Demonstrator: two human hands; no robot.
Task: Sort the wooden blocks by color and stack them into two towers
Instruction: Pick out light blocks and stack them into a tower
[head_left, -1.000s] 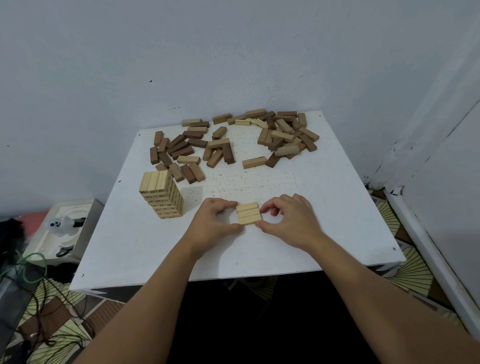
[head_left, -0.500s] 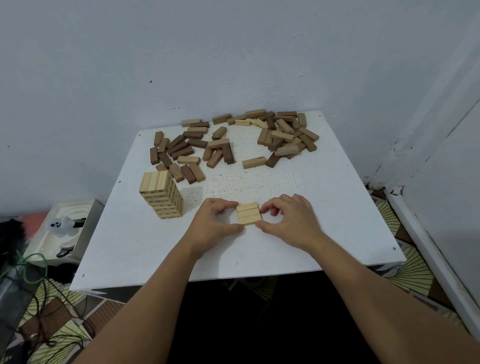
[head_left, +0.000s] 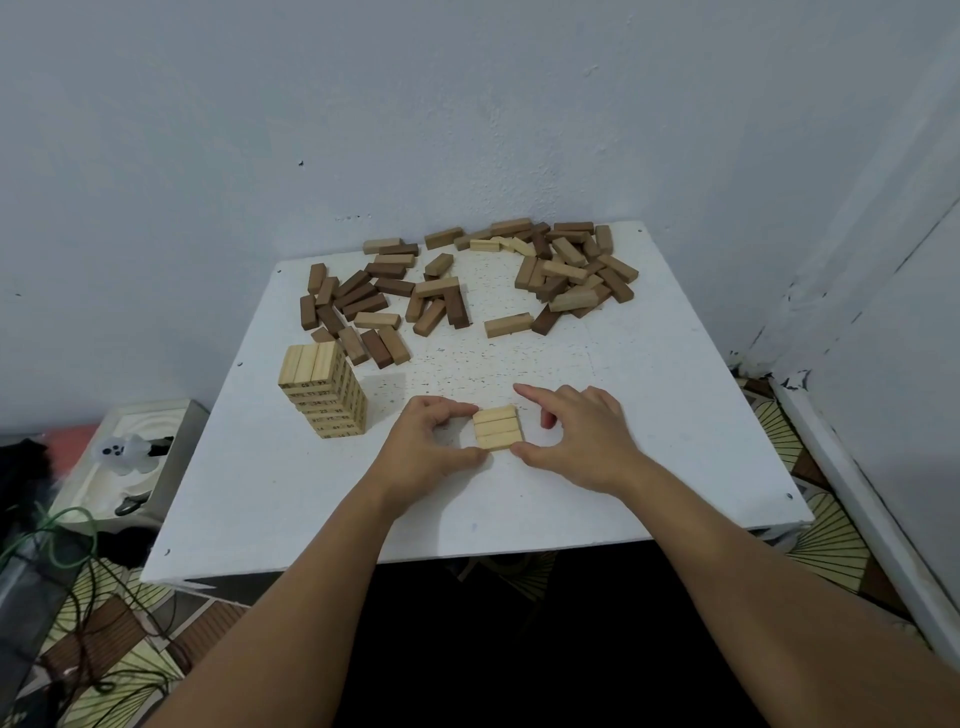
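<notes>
Hands framed a row of three pale blocks (head_left: 496, 428) lying side by side near the table's front edge, about midway along it. The left hand (head_left: 428, 449) pinched the row's left end between curled thumb and forefinger; the right hand (head_left: 576, 441) had its thumb against the right end, forefinger stretched out above the far block and not clearly touching, so its hold looked partial at best. The step in hand seemed to be squaring this trio into a tidy layer. Doing it well called for even pressure from both ends, so the three long faces met flush and the ends lined up, without any block riding up over its neighbour. If the layer was meant for the pale tower (head_left: 322, 395), which stood well apart toward the table's left edge, it probably had to be lifted as one piece, squeezed firmly from both ends, and laid crosswise to the top course; a loose squeeze risked the middle block dropping out. Farther off, along the table's (head_left: 649, 467) back edge, the unsorted blocks (head_left: 467, 283) lay in scattered heaps, dark and light brown mixed with a few pale ones, so much sorting remained.
</notes>
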